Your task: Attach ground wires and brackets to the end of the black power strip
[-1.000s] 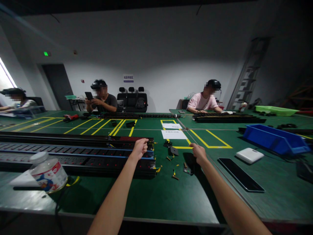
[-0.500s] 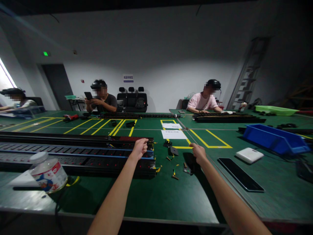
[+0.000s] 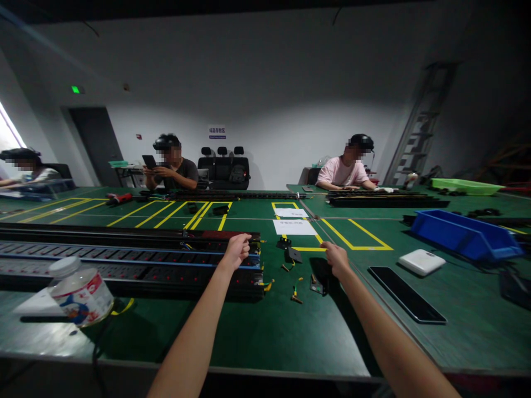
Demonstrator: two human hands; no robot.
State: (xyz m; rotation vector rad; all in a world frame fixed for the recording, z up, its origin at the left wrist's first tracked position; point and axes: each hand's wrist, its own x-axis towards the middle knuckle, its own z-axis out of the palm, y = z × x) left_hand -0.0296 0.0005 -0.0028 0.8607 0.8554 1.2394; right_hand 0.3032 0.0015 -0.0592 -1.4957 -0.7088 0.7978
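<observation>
Both hands are held up over the green table (image 3: 257, 337), well back from its near edge. The left hand (image 3: 237, 251) is curled in a loose fist over the right ends of the long black rails (image 3: 166, 275), and the right hand (image 3: 337, 258) is curled much the same way near a small dark plate (image 3: 317, 286). Nothing can be seen in the hands, but whether something tiny is pinched there, or whether the rails are touched, cannot be told. The rails are laid on the left part of the table, in line with its near edge. They look hard, stiff and likely heavy, so they are best gripped by their long sides, with two hands set well apart. The thin wires (image 3: 269, 286) at their ends look soft and easy to break, so they should not be pulled. The small dark plate and the metal pin (image 3: 296, 300), set back from the middle of the near edge, look light and hard; the plate is best pinched by its rim, and the pin by its middle, as it may roll.
</observation>
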